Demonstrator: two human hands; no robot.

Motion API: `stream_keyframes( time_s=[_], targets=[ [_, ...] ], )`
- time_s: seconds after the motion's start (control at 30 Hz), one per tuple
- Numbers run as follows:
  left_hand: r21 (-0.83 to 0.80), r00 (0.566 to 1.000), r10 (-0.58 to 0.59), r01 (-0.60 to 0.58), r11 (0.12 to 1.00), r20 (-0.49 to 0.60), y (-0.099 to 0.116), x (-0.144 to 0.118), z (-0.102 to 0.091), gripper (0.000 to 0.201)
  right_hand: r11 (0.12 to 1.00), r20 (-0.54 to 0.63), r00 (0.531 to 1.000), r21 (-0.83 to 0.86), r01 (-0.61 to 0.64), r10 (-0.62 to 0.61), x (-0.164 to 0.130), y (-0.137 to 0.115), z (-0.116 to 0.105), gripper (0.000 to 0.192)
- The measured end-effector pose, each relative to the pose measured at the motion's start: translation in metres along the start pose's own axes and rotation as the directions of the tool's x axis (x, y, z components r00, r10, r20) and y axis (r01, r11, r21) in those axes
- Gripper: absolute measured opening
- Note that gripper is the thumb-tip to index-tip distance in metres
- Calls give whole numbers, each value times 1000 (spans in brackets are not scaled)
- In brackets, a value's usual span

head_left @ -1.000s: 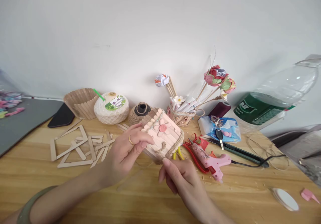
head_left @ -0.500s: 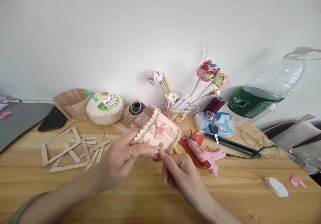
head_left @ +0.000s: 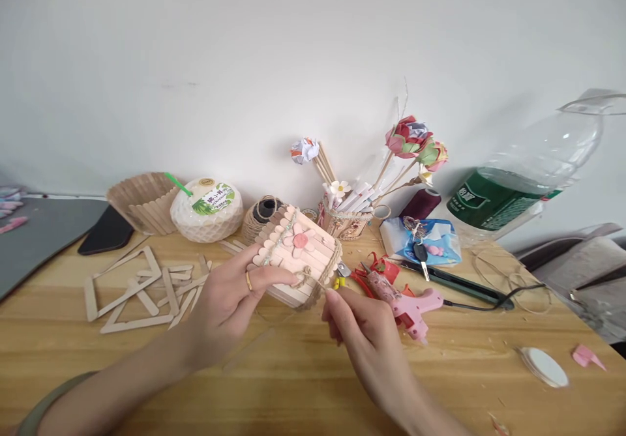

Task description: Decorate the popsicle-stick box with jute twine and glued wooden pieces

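My left hand [head_left: 229, 302], with a gold ring, holds a small pink box [head_left: 299, 256] made of craft sticks above the wooden table [head_left: 303, 384]. The box carries a pink paper flower and a band of twine. My right hand [head_left: 359, 332] pinches a short twine end [head_left: 313, 278] at the knot on the box's near side, fingers closed on it.
Loose craft sticks [head_left: 141, 289] lie at left. Behind are a stick basket [head_left: 141, 204], a white coconut drink [head_left: 208, 209], a twine spool [head_left: 261, 214] and a cup of paper flowers [head_left: 345, 218]. A pink glue gun [head_left: 405, 302], red pliers and a large plastic bottle [head_left: 528, 175] are at right.
The box has tilted and shifted slightly left in my left hand. My right hand moved from under the box to its near side and now pulls the twine end outward.
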State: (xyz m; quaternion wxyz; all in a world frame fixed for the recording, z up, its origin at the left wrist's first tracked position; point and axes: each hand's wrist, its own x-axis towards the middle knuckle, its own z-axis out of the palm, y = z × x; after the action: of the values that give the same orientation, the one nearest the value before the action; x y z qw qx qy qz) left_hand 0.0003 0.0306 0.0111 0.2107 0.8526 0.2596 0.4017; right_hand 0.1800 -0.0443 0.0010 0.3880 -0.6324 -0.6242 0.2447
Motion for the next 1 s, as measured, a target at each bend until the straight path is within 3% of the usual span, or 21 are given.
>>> stream_keyframes(
  time_s=[0.07, 0.13, 0.23, 0.3, 0.7, 1.0],
  targets=[
    [-17, 1000, 1, -1, 1000, 1, -2, 0, 0, 31, 991, -105, 987, -79, 110, -118, 0, 3, 0, 32],
    [-28, 1000, -7, 8, 1000, 9, -3, 1, -1, 30, 957, -197, 940, -141, 253, -278, 1, 7, 1, 12],
    [-44, 1000, -5, 6, 999, 18, -2, 1, 0, 30, 877, -216, 856, -222, 425, -470, 1, 11, 2, 24],
    [-53, 1000, -3, 4, 999, 16, -2, 1, 0, 30, 839, -172, 830, -246, 485, -530, 1, 12, 2, 29],
    [-149, 996, -80, 84, 985, 31, -7, 2, 0, 28, 677, -30, 757, -472, 565, -652, 1, 16, 4, 33],
    [-277, 938, -340, 344, 897, 65, -7, 1, 5, 14, 574, 23, 701, -555, 602, -712, 2, 15, 11, 31]
  ],
)
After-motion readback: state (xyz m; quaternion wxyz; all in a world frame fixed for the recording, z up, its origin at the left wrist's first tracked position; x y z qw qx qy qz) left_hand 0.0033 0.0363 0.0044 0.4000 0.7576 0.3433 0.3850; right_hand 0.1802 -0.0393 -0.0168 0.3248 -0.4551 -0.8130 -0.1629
